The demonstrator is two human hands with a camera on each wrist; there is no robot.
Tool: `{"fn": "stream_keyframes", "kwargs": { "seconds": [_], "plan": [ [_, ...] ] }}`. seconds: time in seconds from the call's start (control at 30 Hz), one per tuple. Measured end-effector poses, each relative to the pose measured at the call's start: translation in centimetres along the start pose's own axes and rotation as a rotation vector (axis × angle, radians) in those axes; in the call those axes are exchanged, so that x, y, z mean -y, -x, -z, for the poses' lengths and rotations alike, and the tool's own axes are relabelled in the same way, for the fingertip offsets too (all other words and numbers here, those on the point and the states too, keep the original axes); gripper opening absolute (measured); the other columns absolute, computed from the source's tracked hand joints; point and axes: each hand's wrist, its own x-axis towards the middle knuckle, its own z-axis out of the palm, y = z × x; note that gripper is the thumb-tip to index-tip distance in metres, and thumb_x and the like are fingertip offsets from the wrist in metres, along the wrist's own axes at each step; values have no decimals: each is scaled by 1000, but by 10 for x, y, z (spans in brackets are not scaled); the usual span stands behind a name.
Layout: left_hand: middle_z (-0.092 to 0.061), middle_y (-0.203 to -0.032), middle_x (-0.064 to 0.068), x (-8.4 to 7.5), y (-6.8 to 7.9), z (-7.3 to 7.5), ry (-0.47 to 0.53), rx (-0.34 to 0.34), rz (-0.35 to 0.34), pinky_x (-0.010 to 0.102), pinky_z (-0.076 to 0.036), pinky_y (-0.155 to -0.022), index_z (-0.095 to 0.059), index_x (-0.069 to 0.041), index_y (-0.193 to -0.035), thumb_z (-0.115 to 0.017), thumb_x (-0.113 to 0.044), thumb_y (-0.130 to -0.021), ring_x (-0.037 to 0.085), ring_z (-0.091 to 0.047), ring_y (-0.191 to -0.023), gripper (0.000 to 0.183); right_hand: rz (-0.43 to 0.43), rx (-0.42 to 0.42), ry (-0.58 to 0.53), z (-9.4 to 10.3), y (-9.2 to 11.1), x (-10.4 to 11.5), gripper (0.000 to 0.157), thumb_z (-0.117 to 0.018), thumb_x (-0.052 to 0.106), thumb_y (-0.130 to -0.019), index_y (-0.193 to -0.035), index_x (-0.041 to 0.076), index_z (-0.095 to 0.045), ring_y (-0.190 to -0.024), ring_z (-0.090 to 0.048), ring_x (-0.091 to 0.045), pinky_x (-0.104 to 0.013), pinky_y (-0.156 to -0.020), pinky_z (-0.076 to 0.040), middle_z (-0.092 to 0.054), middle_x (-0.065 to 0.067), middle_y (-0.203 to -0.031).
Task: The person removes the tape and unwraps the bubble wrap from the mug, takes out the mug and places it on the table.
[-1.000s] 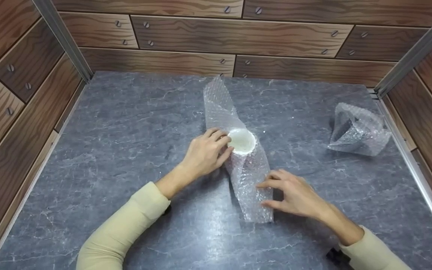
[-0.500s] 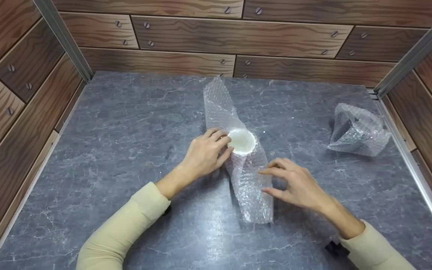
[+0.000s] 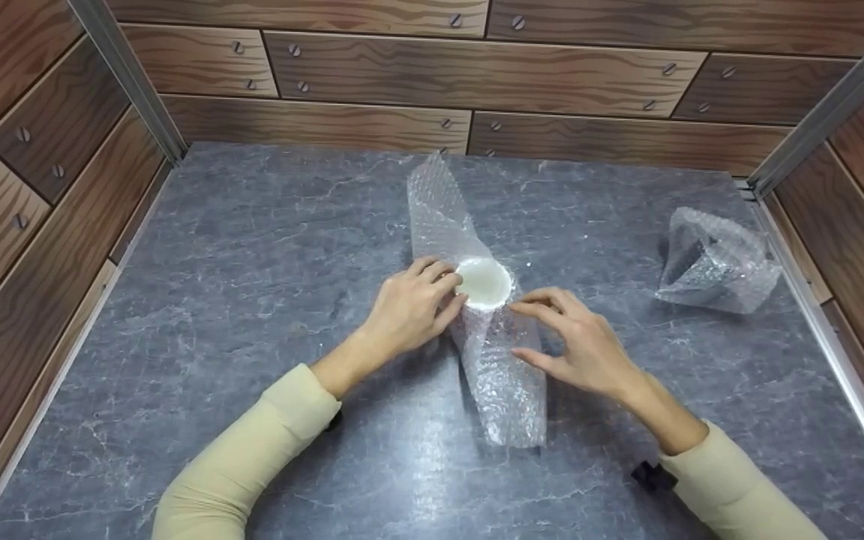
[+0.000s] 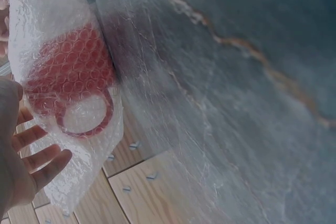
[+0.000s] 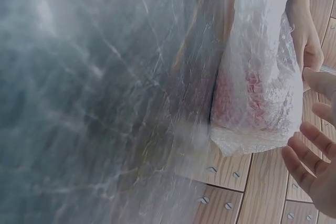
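A red mug (image 3: 484,284) in bubble wrap (image 3: 508,397) stands near the centre of the frame in the head view, on a grey marbled desk (image 3: 267,225). The mug's axis runs upright, its pale round end facing upward; whether this is mouth or base cannot be told. In the left wrist view, its ring-shaped handle (image 4: 109,109) shows through the wrap, pointing toward the bottom of that frame. The long axis of the wrap runs from the upper middle of the head view to the lower middle, slanting slightly rightward; one tail lies above the mug, the other below it.

The left hand (image 3: 411,306), left of the mug, has its fingers loosely bent and its thumb set apart, fingertips at the side of the round end. The right hand (image 3: 588,346) is at the mug's lower right, thumb and fingers spread; contact with the wrap cannot be told. At the right of the frame, well apart, lies a second bubble-wrap bundle (image 3: 747,277), a dark form visible within.
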Motion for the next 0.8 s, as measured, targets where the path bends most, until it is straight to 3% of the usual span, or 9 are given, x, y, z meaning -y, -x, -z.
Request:
{"fn": "stream_keyframes", "kwargs": {
  "seconds": [0.27,0.8],
  "plan": [
    [-77,-121,1,0,-1,0,-5,29,12,37,-66,-91,-76,-16,-114,-61,-39,-105,23,-71,-119,29,27,-15,42,-9,-12,-5,63,-90,33,-82,-138,15,-67,-111,-67,-28,-38,-82,-64,-67,-13,-134],
    [-77,-120,2,0,-1,-1,-12,18,7,37,-66,-91,-75,-15,-114,-61,-39,-105,24,-71,-117,29,19,-82,38,-19,-21,-14,36,-85,28,-87,-120,16,-77,-110,-69,-28,-41,-87,-63,-72,-10,-128]
  ]
}}
